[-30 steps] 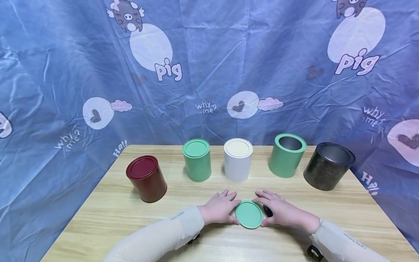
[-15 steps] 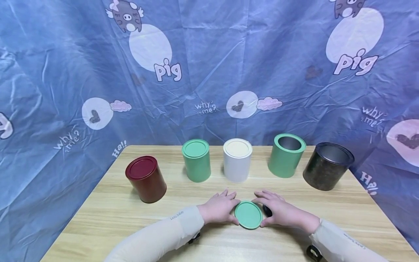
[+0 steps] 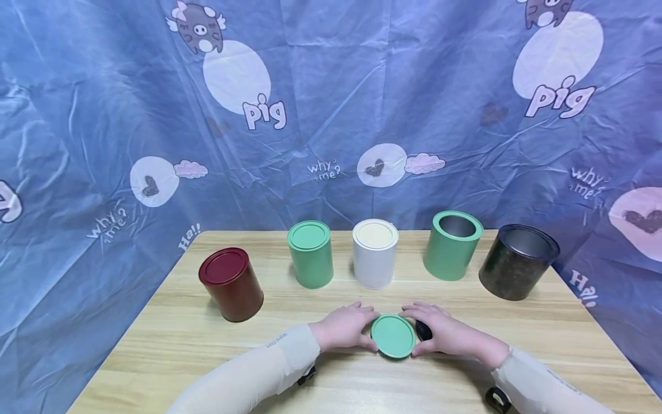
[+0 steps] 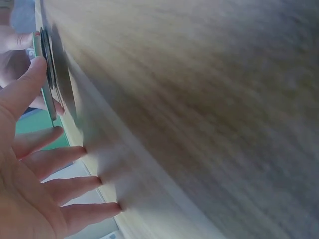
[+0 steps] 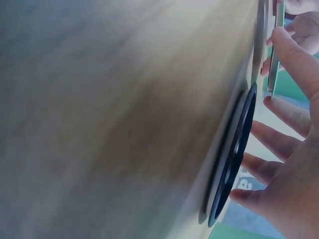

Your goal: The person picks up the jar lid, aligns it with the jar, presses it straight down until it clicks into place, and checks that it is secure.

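A round green can lid [image 3: 393, 336] is held between both hands, slightly above the wooden table. My left hand [image 3: 342, 329] pinches its left rim with thumb and index finger; the other fingers spread with their tips at the table in the left wrist view. On the opposite rim, the thumb and index finger of my right hand [image 3: 441, 331] do the same. In the right wrist view the green lid [image 5: 274, 57] appears edge-on. Beneath the right hand lies a black lid [image 5: 233, 162] on the table, mostly covered by that hand in the head view.
Along the back stand a lidded green can [image 3: 312, 264], a lidded white can [image 3: 374, 267], an open green can [image 3: 449, 259] and an open black can [image 3: 512, 273]. A dark red lidded can [image 3: 240, 296] is at the left. A blue curtain [image 3: 320, 103] hangs behind the table [image 3: 170, 345].
The green lid has risen a little from the table and shifted slightly away from me, with both hands on its rim. The cans stay in place.
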`<state>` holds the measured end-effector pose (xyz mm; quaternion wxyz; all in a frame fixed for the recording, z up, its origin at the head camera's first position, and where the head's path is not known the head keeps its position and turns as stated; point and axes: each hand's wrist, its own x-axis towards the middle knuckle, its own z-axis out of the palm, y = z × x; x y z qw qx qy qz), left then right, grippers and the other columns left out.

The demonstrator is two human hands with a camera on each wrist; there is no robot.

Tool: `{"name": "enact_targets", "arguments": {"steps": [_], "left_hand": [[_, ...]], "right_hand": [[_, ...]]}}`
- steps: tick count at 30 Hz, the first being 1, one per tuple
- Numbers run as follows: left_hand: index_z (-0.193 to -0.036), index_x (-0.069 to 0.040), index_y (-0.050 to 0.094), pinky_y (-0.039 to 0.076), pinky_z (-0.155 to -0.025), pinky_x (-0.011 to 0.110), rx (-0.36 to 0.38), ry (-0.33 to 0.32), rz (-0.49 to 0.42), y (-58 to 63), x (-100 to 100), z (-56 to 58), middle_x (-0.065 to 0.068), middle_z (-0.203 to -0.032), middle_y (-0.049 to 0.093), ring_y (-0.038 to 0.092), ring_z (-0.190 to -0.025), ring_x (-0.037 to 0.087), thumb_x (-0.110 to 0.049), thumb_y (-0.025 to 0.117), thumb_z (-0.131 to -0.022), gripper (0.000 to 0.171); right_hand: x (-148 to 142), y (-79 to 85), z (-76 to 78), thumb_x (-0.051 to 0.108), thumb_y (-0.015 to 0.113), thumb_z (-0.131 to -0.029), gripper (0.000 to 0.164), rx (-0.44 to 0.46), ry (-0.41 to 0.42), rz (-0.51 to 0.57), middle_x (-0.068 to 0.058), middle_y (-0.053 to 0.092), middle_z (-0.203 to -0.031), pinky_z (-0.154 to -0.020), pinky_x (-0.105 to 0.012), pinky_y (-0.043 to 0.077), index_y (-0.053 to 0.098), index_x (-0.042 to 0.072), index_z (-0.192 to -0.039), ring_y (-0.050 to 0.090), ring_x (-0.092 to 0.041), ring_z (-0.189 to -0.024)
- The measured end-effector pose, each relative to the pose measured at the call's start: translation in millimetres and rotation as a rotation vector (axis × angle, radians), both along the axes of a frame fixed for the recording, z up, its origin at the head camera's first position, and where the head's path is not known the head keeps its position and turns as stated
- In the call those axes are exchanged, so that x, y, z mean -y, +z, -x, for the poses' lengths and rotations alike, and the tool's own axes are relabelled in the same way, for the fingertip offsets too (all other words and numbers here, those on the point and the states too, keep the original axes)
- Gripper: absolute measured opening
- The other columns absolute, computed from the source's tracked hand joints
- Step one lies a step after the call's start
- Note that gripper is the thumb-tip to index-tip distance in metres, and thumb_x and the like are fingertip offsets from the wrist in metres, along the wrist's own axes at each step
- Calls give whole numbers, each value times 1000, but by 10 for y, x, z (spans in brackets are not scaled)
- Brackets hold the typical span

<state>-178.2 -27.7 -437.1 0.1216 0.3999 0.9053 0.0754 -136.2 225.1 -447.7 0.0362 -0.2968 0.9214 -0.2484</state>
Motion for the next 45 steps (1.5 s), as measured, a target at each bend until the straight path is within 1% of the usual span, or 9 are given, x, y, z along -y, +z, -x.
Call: {"name": "enact_targets", "arguments": {"steps": [5,9,12,16,22,28,31,37,45], "left_hand": [[-135,-15,55,44,-106,31,18,-13,-71,14,-2,39,-2,-134,60,53,-128,20,-48,73,-80,66],[-131,-17,58,47,-100,22,28,-21,-119,41,-29,84,-5,-125,64,59,-117,8,-46,74,-80,61],[-131,-18,58,47,-98,22,13,-30,-130,73,-51,103,-6,-124,65,59,-116,8,-47,73,-81,60],[-137,-15,54,46,-102,26,-3,-29,-141,113,-75,108,-2,-133,61,57,-122,12,-48,71,-82,66],[-143,-16,48,46,-104,31,36,18,-201,113,-139,123,1,-141,55,54,-127,16,-48,70,-84,71],[-144,-17,45,50,-98,31,22,43,-289,139,-235,140,2,-135,60,60,-117,15,-48,70,-84,72],[-146,-19,44,49,-100,32,33,62,-327,169,-297,143,4,-137,58,58,-121,15,-49,68,-85,72],[-146,-20,44,42,-108,32,63,116,-406,224,-412,143,0,-145,51,49,-132,15,-51,66,-85,72],[-145,-18,46,42,-108,28,81,114,-472,302,-606,149,-3,-142,53,50,-131,13,-49,69,-85,72]], "right_hand": [[-33,26,4,43,80,-74,71,-41,3,25,-19,59,-129,-96,-66,38,58,2,-128,50,-48,-121],[-70,37,19,41,79,-74,67,-123,32,50,-13,64,-122,-93,-54,47,60,2,-125,58,-38,-113],[-107,58,27,40,79,-76,63,-146,42,73,-10,65,-119,-90,-46,50,60,4,-124,60,-33,-109],[-160,105,15,41,76,-78,62,-110,-18,88,-8,65,-122,-92,-42,51,60,6,-127,60,-30,-112],[-245,180,-14,38,74,-81,60,-100,-92,105,-11,64,-125,-92,-40,51,59,7,-130,60,-25,-115],[-335,241,-26,33,77,-80,59,-106,-168,167,-9,65,-126,-93,-39,52,59,9,-131,54,-3,-119],[-402,288,-21,30,78,-79,57,-131,-202,181,-10,65,-126,-92,-37,52,61,10,-130,49,5,-119],[-535,425,16,26,79,-77,54,-230,-220,156,-10,68,-122,-90,-16,47,64,11,-126,53,5,-115],[-713,563,-29,27,80,-76,51,-207,-298,123,-10,69,-119,-87,-14,45,67,15,-124,50,10,-111]]}}
